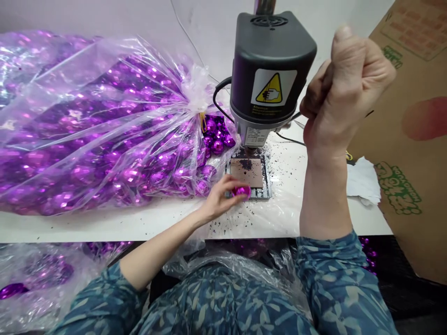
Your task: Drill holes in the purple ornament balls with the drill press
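My left hand pinches a shiny purple faceted bauble between thumb and fingers. It holds the bauble over the front edge of the drill press base, by a brown board with a small hole and dark shavings on it. Above stands the dark drill press head, bearing a yellow warning sticker. My right hand is raised at the head's right side, closed in a fist around what appears to be the press's feed lever; the fist hides the gripped part.
A big clear bag of purple baubles, tied at its neck, fills the left of the white table. A cardboard box stands at right, near a white cloth. Shavings lie around the base. More bagged baubles sit below the table edge.
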A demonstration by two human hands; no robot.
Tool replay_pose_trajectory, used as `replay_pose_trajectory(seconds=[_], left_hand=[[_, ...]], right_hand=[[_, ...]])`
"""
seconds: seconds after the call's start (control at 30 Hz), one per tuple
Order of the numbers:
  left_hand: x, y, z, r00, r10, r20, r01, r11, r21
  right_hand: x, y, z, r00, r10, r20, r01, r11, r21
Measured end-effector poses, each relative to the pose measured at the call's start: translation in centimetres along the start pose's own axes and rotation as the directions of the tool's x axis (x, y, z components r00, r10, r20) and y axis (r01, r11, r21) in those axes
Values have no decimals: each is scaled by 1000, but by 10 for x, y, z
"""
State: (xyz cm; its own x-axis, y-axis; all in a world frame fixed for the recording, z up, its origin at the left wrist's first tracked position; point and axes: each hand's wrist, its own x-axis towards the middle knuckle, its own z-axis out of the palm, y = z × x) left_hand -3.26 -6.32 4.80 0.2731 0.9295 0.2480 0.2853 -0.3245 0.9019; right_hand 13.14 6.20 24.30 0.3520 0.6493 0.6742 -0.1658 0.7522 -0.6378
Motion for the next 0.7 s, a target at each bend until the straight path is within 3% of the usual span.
replay_pose_trajectory(seconds=[0.03, 0.1, 0.17, 0.23, 0.3, 0.37, 0.43, 0.57, 0.63, 0.7], left_hand=[[-12, 6, -2, 990, 25, 140, -28, 999, 21], [-30, 16, -5, 929, 60, 366, -97, 992, 82], [-35, 17, -8, 905, 100, 414, -171, 976, 138], [-22, 9, -14, 950, 158, 268, -214, 957, 195], [8, -7, -24, 981, 189, 30, -190, 936, 296], [47, -27, -34, 967, 165, -196, -67, 901, 428], [84, -46, -42, 941, 88, -327, 92, 862, 499], [127, -70, -48, 918, -110, -382, 327, 754, 569], [129, -73, -50, 922, -115, -370, 325, 751, 574], [123, -71, -53, 923, -62, -379, 270, 808, 525]], right_hand=[[-1, 0, 0, 1000, -15, -4, 15, 999, 30], [-2, 1, 1, 999, -54, -5, 55, 996, 71], [-1, 3, 1, 995, -95, -18, 96, 993, 64], [0, 6, 0, 993, -120, -22, 120, 993, 17], [1, 9, -1, 990, -141, -19, 141, 990, -8], [2, 10, -2, 987, -159, -17, 160, 987, 19], [2, 12, -3, 985, -172, -24, 173, 984, 48], [1, 14, -4, 976, -220, -11, 220, 974, 56], [1, 16, -4, 966, -257, -10, 257, 964, 67], [1, 17, -4, 961, -277, -10, 277, 959, 61]])
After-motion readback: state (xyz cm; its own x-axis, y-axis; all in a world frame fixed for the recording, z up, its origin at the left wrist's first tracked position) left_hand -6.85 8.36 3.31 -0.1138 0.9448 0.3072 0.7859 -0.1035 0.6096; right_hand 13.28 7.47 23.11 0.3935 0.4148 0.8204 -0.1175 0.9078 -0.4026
